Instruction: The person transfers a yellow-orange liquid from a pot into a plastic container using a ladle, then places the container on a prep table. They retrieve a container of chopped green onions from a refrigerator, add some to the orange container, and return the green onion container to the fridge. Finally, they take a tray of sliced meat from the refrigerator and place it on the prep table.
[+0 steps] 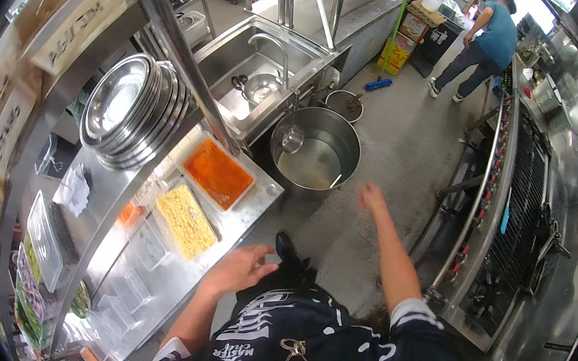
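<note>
My left hand (241, 269) is beside the edge of a steel counter (259, 198), fingers apart, holding nothing. My right hand (371, 197) reaches forward over the floor, slightly blurred, so its fingers cannot be told clearly. Just ahead and left of it stands a large steel stockpot (348, 158) with cloudy liquid inside. A steel ladle (291, 138) hangs at the pot's left side. On the counter by my left hand are a plastic tub of orange-red sauce (218, 172) and a tub of yellow chopped food (187, 219).
A steel sink (226, 78) with a bowl (262, 89) stands behind the pot. Stacked steel plates (125, 106) sit on the left shelf. A long stove (514, 219) runs along the right. A smaller pot (344, 106), a blue broom (378, 84) and a person (484, 47) are ahead.
</note>
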Motion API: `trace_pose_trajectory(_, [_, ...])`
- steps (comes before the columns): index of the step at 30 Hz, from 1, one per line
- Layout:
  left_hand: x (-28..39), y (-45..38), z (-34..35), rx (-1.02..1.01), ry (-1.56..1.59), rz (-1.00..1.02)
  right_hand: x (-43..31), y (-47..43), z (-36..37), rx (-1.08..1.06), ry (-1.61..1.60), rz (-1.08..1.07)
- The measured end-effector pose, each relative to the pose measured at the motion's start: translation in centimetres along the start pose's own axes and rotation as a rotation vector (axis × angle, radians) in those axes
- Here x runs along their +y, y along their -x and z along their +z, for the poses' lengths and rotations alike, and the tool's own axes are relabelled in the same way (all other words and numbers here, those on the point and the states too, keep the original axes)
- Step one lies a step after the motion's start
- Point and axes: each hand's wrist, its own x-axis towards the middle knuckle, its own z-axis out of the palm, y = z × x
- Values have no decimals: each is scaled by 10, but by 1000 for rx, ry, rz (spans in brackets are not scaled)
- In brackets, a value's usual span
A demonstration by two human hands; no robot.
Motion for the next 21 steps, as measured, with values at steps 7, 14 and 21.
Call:
trace_pose_trajectory(7, [-4,-131,-56,53,229,50,-272,-161,21,-108,-425,-386])
trace_pose_trajectory(14, [-16,-231,-106,235,848,-91,-396,-320,101,-273,-57,-493])
trace_pose_trajectory(21, [-90,-375,-166,635,1297,-304,-390,-404,192,-789,392,-681])
